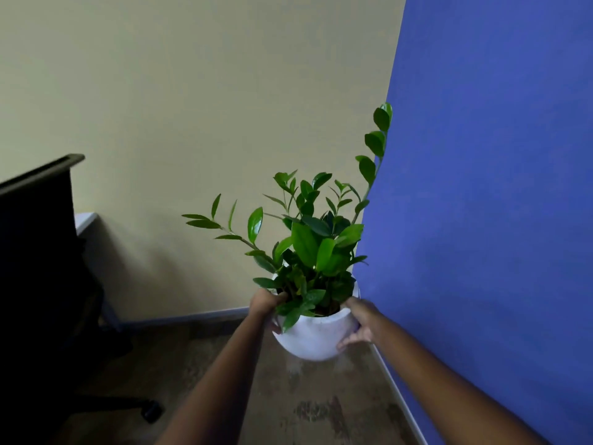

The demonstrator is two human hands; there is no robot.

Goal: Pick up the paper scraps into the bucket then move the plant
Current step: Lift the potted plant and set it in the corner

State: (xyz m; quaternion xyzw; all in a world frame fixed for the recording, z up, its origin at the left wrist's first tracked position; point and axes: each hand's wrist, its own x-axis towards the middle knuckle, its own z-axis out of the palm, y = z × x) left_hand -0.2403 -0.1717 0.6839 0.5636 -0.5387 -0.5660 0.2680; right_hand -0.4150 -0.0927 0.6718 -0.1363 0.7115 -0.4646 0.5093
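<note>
Where the fingers (348, 341) of the right hand (361, 322) curl around the right wall of the pot (316, 335), their tips press against the white side near its lower curve, and the thumb lies up along the rim. The left hand (266, 305) clasps the opposite rim, its thumb hooked over the edge among the lower leaves and its other fingers wrapped behind the left wall, mostly hidden. Both hands thus grip the pot between them, arms stretched forward.

The pot is round and plain white; no label, brand or writing can be read on it. The plant (308, 245) stands upright in it, with glossy green leaves, one long stem reaching up to the right against the blue wall (497, 187) and thinner stems spreading left before the beige wall (192, 107).

The pot is in the corner where the two walls meet, low over the brown mottled floor (321, 406); whether it touches the floor I cannot tell. A pale skirting (192, 316) runs along the base of the beige wall. At the left, well apart, stands a dark office chair (41, 252) with a castor (150, 411) on the floor.
</note>
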